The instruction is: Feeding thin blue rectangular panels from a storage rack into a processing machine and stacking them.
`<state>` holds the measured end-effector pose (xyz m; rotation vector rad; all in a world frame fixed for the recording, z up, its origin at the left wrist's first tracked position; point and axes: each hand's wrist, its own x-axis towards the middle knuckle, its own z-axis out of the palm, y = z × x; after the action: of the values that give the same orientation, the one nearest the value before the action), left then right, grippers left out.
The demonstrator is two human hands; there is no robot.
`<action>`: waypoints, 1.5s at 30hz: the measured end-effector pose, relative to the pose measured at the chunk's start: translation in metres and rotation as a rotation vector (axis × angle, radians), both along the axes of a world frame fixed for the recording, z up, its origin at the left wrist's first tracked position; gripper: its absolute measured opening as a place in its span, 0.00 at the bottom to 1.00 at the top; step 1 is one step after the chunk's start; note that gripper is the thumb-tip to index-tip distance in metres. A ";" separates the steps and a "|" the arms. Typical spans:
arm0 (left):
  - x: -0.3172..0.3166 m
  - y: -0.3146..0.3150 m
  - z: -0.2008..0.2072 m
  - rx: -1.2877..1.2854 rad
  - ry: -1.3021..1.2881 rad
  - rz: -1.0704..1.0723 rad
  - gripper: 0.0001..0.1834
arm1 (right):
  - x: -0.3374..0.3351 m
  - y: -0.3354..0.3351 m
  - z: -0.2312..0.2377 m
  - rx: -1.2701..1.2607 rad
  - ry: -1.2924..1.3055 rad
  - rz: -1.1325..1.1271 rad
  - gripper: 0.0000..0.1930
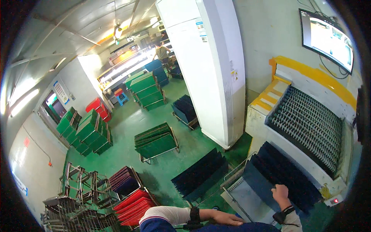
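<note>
My right hand (280,192) is closed at the edge of the front dark blue panel (261,185), its fingers curled. That panel leans with several more dark panels (284,168) standing on edge in a rack (236,178) at the lower right. In front of them, a pale grey flat surface (243,197) shows inside the rack. My left hand (228,219) lies low and near my body, left of the rack, fingers stretched out and nothing visible in it. Both wrists wear black bands.
Beside the rack stands a machine with a roller conveyor bed (309,123), below a wall screen (327,38). A tall white cabinet (210,73) rises ahead. Racks of dark panels (201,172), green panels (156,141) and red panels (135,205) stand leftward, with empty metal racks (79,201).
</note>
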<state>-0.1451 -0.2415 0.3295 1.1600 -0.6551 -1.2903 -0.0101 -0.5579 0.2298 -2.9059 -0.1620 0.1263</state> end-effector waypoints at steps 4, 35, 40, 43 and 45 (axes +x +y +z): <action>0.000 0.007 0.006 0.103 -0.199 -0.070 0.37 | 0.001 0.003 0.044 0.080 -0.061 0.043 0.13; 0.064 -0.062 0.022 0.188 -0.242 -0.154 0.33 | 0.056 -0.181 0.150 2.176 -0.266 -0.407 0.18; 0.059 -0.051 0.007 0.282 -0.148 -0.059 0.32 | 0.122 -0.192 0.108 2.250 -0.190 -0.683 0.10; 0.051 -0.049 -0.001 0.314 -0.201 0.011 0.31 | 0.165 -0.196 0.087 2.333 -0.146 -0.736 0.08; 0.050 -0.046 -0.003 0.345 -0.269 0.039 0.31 | 0.191 -0.198 0.073 2.420 -0.280 -0.724 0.08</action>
<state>-0.0953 -0.2879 0.3263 1.6419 -0.6146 -1.2562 0.1807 -0.7556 0.3030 -0.4257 0.4128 -0.3527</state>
